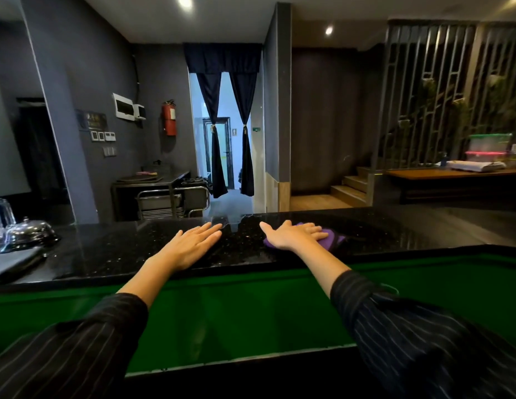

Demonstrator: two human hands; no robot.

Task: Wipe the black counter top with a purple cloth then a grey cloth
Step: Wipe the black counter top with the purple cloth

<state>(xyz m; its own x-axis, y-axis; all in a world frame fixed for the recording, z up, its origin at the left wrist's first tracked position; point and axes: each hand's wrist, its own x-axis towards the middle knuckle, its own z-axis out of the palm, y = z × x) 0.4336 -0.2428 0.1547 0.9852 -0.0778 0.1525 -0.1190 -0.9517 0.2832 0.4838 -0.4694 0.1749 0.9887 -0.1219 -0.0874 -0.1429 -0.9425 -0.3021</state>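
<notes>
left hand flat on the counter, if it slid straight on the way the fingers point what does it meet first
Nothing on the counter top: the left hand would likely reach the far edge first, though depth is unclear.

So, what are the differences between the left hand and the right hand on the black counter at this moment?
The left hand lies bare on the black counter; the right hand presses on the purple cloth. The left hand keeps its fingers close together, while the right hand spreads its thumb wide. The left hand sits nearer the grey cloth; the right hand is farther from it. Both are flat, palm down.
</notes>
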